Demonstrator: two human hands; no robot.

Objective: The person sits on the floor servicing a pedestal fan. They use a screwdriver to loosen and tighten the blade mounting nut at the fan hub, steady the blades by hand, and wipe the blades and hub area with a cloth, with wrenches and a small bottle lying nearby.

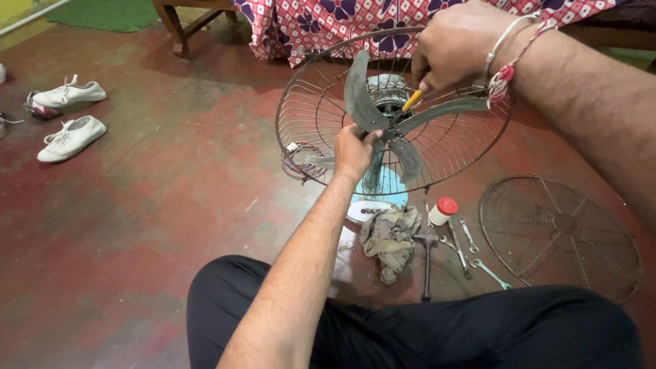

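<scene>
At the bottom of the frame, black-trousered legs are seen folded on a worn red-painted concrete floor (pixel 137 205). Just beyond the knees, at lower centre right, lie a crumpled grey rag (pixel 391 237), a dark metal hammer (pixel 426 254), several steel spanners (pixel 471 256) and a small white bottle with a red cap (pixel 443 210). A detached round wire fan guard (pixel 560 236) lies flat at the right.

In the centre, the left hand (pixel 354 152) is closed around the hub where the dusty grey three-bladed fan propeller (pixel 386 123) meets its shaft, inside the rusty rear wire cage (pixel 301 109), above a pale blue base (pixel 383 188). At upper centre right, the fingers of the right hand (pixel 454 48) are clamped on a yellow-handled screwdriver (pixel 412 100) angled at the hub.

A slip of the screwdriver tip could likely jab the left fingers, which sit close to it. The blade could turn under pressure, and loose wires (pixel 301 164) at the cage's left edge could snag.

Farther off, white canvas shoes (pixel 70 116) lie at the upper left, with a red floral cloth (pixel 301 20) along the top.
</scene>
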